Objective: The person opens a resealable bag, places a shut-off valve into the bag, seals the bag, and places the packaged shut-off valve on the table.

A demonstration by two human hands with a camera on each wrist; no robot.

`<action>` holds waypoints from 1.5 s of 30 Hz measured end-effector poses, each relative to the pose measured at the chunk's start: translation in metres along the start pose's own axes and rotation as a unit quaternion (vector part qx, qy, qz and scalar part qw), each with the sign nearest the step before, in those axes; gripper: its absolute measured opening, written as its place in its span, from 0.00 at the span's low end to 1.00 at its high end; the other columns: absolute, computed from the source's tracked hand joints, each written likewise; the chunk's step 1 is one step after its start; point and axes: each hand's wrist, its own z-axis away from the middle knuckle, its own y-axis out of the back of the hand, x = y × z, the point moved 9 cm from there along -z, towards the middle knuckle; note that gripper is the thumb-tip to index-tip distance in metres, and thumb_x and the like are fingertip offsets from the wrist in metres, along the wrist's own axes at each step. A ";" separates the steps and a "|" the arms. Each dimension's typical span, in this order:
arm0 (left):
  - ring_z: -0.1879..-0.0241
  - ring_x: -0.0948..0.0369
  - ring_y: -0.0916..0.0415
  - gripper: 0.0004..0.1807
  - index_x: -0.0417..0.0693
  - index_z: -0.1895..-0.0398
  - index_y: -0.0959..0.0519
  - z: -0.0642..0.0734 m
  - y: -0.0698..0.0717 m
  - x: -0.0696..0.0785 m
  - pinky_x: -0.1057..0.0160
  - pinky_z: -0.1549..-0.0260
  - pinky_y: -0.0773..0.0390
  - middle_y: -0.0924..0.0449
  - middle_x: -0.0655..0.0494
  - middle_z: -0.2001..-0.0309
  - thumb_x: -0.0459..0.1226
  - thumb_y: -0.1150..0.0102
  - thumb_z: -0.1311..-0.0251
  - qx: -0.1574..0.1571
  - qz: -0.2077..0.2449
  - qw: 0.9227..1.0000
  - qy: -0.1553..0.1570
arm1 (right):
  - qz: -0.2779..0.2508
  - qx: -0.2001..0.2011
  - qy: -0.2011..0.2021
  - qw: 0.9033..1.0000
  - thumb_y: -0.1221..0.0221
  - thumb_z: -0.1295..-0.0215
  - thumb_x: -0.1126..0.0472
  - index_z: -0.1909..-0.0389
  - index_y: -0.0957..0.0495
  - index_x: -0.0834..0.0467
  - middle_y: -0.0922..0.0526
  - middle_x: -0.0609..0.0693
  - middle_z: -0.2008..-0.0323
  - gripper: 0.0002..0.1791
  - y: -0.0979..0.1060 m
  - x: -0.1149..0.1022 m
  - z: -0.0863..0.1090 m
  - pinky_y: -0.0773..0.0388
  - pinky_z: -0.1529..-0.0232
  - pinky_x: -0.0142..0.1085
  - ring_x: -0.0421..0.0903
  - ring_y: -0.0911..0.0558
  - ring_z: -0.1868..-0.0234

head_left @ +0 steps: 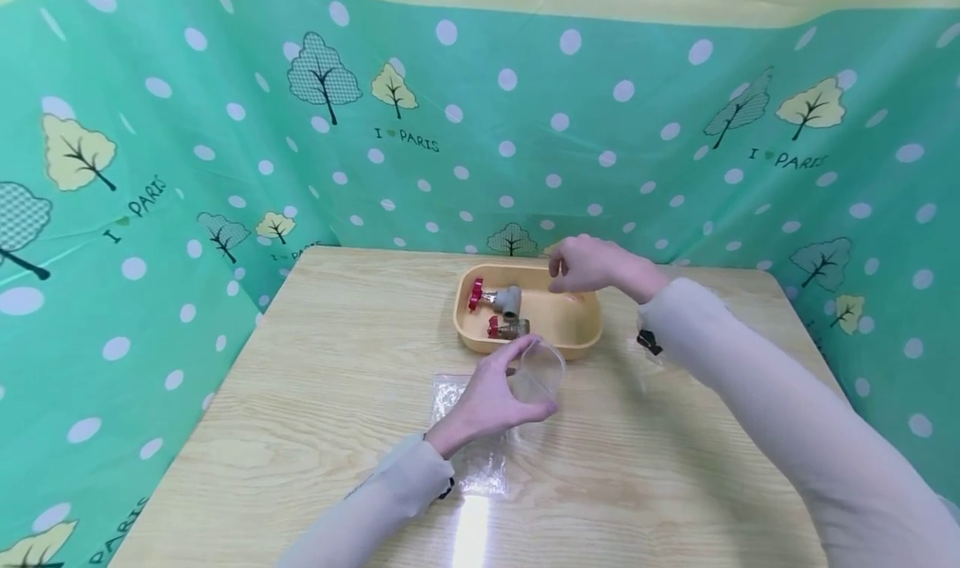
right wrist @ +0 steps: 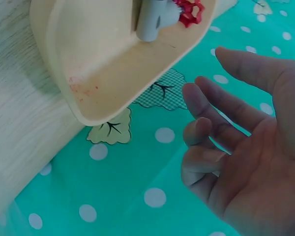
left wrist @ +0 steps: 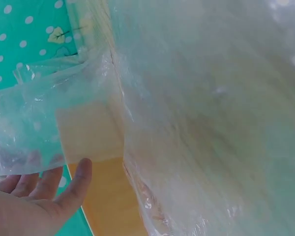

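Note:
My left hand holds a clear plastic cup between thumb and fingers, its round mouth turned up, just in front of a peach-coloured tray. In the left wrist view, fingers curve under the see-through cup wall. My right hand hovers over the tray's back right part, holding nothing; in the right wrist view its fingers are loosely bent and the thumb stands apart. In the tray's left half lie a grey valve with a red handwheel and a smaller metal valve with a red handle.
A clear plastic bag lies flat on the wooden table, partly under my left forearm. Blurred clear plastic fills much of the left wrist view. A green dotted curtain stands behind and beside the table.

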 end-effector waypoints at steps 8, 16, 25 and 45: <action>0.30 0.53 0.30 0.49 0.53 0.24 0.31 0.003 -0.001 -0.002 0.57 0.42 0.20 0.28 0.59 0.29 0.44 0.18 0.52 -0.009 0.037 0.999 -0.001 | 0.035 -0.052 0.012 0.998 0.29 0.33 0.53 0.49 0.16 0.65 0.16 0.55 0.57 0.21 -0.032 -0.004 -0.022 0.17 0.59 0.43 0.50 0.17 0.61; 0.30 0.59 0.31 0.49 0.55 0.24 0.31 0.003 -0.001 -0.005 0.56 0.44 0.18 0.28 0.62 0.28 0.44 0.18 0.52 -0.012 0.050 0.999 0.003 | 0.048 -0.085 0.017 0.995 0.27 0.34 0.51 0.46 0.17 0.65 0.15 0.57 0.52 0.25 -0.056 -0.009 -0.029 0.17 0.51 0.45 0.53 0.17 0.54; 0.31 0.53 0.29 0.48 0.53 0.25 0.30 0.003 0.000 -0.002 0.57 0.45 0.18 0.27 0.61 0.30 0.45 0.18 0.52 -0.007 0.061 0.998 -0.012 | 0.042 -0.094 0.013 0.995 0.26 0.37 0.50 0.41 0.18 0.64 0.15 0.58 0.47 0.29 -0.076 -0.014 -0.035 0.18 0.46 0.48 0.54 0.17 0.49; 0.32 0.56 0.29 0.51 0.51 0.24 0.31 0.006 0.002 -0.005 0.57 0.46 0.18 0.27 0.58 0.30 0.42 0.18 0.54 -0.009 0.048 0.999 0.000 | 0.013 -0.088 0.006 0.996 0.25 0.42 0.61 0.56 0.13 0.58 0.15 0.49 0.60 0.14 -0.099 -0.009 -0.040 0.17 0.56 0.40 0.47 0.18 0.59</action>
